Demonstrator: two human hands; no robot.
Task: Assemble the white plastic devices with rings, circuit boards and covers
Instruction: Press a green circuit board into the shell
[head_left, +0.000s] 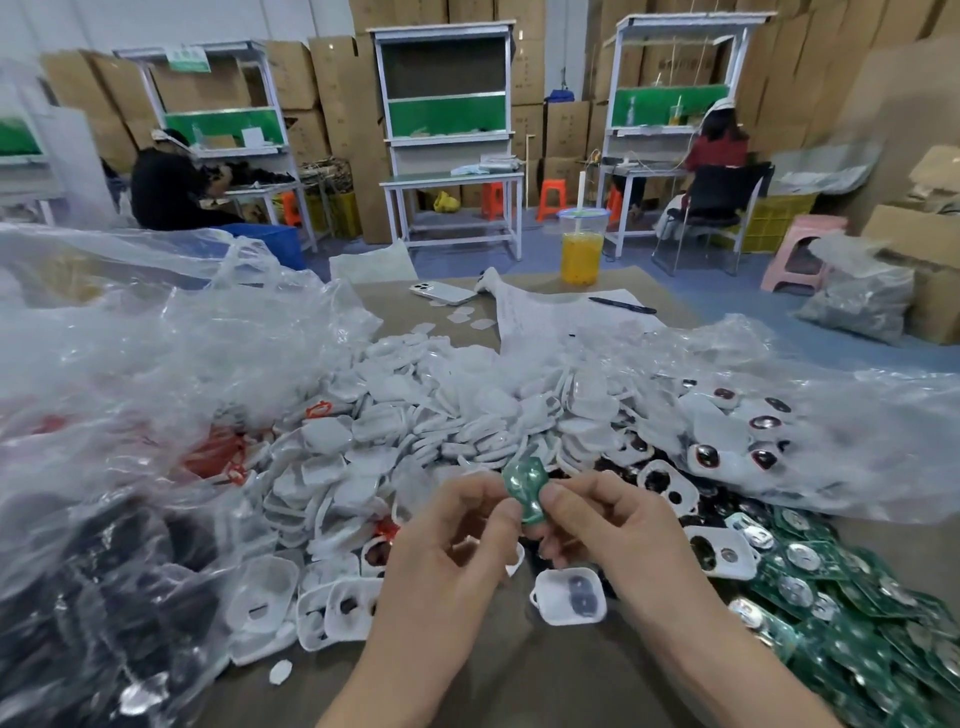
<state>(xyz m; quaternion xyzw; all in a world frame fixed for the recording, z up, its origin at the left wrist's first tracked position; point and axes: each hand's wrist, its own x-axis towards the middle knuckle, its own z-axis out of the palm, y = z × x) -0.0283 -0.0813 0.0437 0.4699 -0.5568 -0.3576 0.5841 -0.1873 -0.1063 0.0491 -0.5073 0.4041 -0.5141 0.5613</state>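
board: green circuit board (525, 488), held up over the worktop (519, 686) between 2 hands
left hand (457, 540): fingers curled, pinches board's left edge
right hand (608, 525): fingers curled, pinches right edge
below: white housing (569, 597) on worktop
around: white parts pile (457, 405) behind, spare boards (852, 597) right

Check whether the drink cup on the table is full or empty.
Mostly full: yellow drink reaches well up the cup, leaving a clear band under the lid.
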